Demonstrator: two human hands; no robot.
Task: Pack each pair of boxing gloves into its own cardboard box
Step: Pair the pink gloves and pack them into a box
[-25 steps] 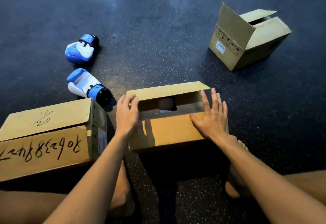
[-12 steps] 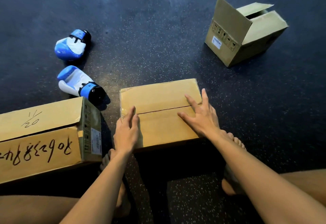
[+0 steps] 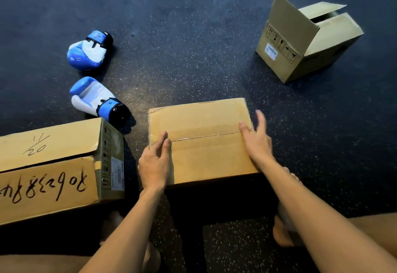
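Note:
A closed cardboard box [image 3: 202,126] sits on the floor in front of me, its two top flaps meeting in a seam. My left hand [image 3: 155,161] rests flat on the box's left edge with straight fingers. My right hand [image 3: 256,141] lies at the right edge, fingers straight and reaching over the side. Two blue and white boxing gloves lie loose on the floor to the left: one glove [image 3: 88,52] farther away, the other glove [image 3: 96,98] nearer. An open cardboard box [image 3: 300,42] stands at the back right, flaps partly raised.
A larger closed cardboard box [image 3: 53,165] with black handwriting lies at my left, close to the nearer glove. The floor [image 3: 182,47] is dark speckled rubber. My bare feet and knees are under and beside the middle box.
The far flap of the middle box came down and the top is now closed. Both hands slid outward from the flaps to the box's left and right edges.

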